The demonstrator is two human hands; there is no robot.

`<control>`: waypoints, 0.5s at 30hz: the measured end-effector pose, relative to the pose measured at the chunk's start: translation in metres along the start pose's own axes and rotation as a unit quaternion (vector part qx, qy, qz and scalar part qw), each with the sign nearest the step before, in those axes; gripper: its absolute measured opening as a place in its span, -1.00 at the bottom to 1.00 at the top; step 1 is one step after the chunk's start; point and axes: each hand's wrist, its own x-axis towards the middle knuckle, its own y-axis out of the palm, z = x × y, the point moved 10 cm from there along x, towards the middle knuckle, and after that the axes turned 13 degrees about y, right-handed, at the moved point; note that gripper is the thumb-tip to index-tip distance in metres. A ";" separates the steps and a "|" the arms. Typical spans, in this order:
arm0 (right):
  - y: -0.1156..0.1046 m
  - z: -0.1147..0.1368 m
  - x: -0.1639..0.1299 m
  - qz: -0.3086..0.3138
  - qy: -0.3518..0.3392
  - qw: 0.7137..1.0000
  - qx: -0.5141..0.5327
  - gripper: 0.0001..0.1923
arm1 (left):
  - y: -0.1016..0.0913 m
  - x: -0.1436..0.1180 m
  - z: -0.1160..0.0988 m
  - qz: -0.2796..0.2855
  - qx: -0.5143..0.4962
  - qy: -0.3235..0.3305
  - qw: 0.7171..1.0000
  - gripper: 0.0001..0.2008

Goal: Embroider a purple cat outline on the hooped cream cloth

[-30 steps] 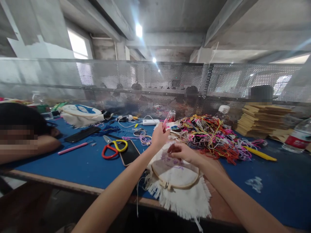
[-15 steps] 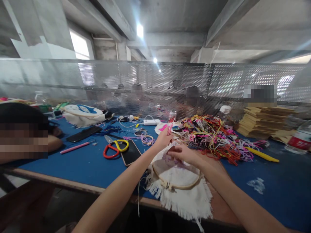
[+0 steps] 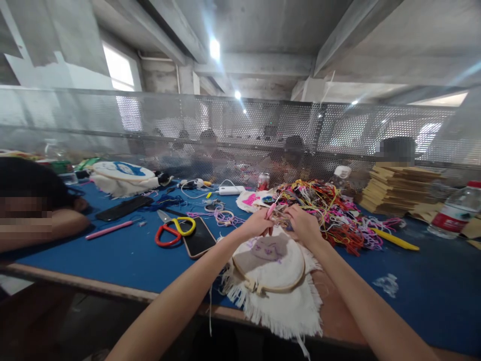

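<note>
A pink-handled punch needle (image 3: 271, 210) stands tilted up in the closed fingers of my left hand (image 3: 260, 223), above the far edge of the embroidery hoop. My right hand (image 3: 303, 224) is beside it, fingers curled together at the near side of the yarn heap (image 3: 338, 215); what they pinch, if anything, is hidden. Below both hands lies the wooden embroidery hoop (image 3: 276, 289) with white fringed cloth (image 3: 285, 313) stretched in it. Purple lines of a drawn or stitched figure (image 3: 266, 249) show on the cloth.
Red-and-yellow scissors (image 3: 175, 232) and a phone (image 3: 199, 238) lie to the left, with another pink punch needle (image 3: 108, 230) beyond. A person's head and arm (image 3: 56, 228) rest at far left. Rightward are a yellow tool (image 3: 394, 239), a bottle (image 3: 453, 213) and stacked brown packets (image 3: 394, 188).
My right hand has moved from over the hooped cloth up and right to the yarn heap. My left hand has lowered slightly, still holding the punch needle, and the purple figure is now uncovered.
</note>
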 end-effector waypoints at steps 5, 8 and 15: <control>-0.029 -0.013 0.005 -0.064 -0.060 0.987 0.136 -0.78 | -0.024 -0.001 -0.012 -0.100 0.110 0.049 0.988 -0.55; -0.055 -0.042 0.010 -0.155 -0.002 0.952 0.266 -0.82 | -0.045 -0.012 -0.026 -0.197 0.344 0.073 0.915 -0.59; -0.076 -0.052 0.002 -0.212 0.084 0.848 0.478 -0.80 | -0.029 -0.010 -0.028 -0.128 0.516 0.090 0.842 -0.68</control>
